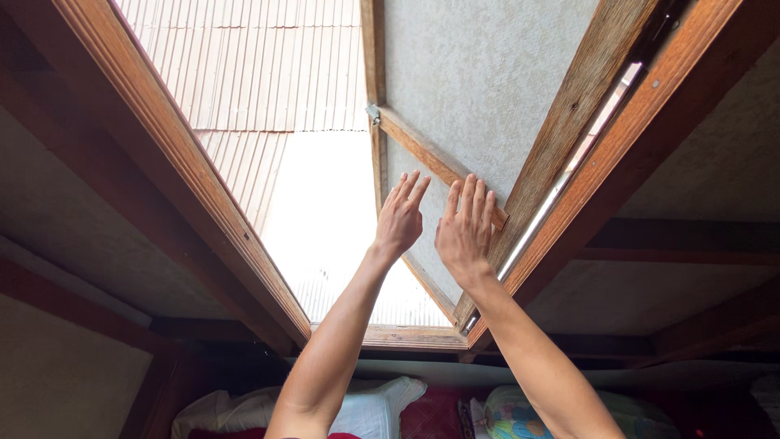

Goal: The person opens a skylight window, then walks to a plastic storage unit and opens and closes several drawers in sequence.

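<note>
- Reaching up with both arms, I have my hands flat against an open window sash (479,106), a wooden-framed panel with a pale frosted pane that swings inward above me.
- My left hand (400,218) is spread open, fingers straight and close together, the palm on the lower pane, just beside the sash's upright wooden bar; it grips nothing.
- My right hand (465,228) is also open and flat, fingers pointing up, its fingertips reaching the diagonal wooden crossbar (435,158) that divides the sash; it grips nothing either.
- The two hands sit near each other, side by side and not touching.
- A small metal fitting (372,111) sits where the crossbar meets the upright bar.
- The outer window frame (203,187) of brown wood surrounds the opening; through it I see a pale corrugated roof sheet (268,65) and very bright light below it.
- The sash's right edge lies along the right side of the frame, with a thin bright gap between them.
- Below my arms lie bundled cloths: a white one (366,410), a dark red one (431,415), and a patterned blue-green one (512,415).
</note>
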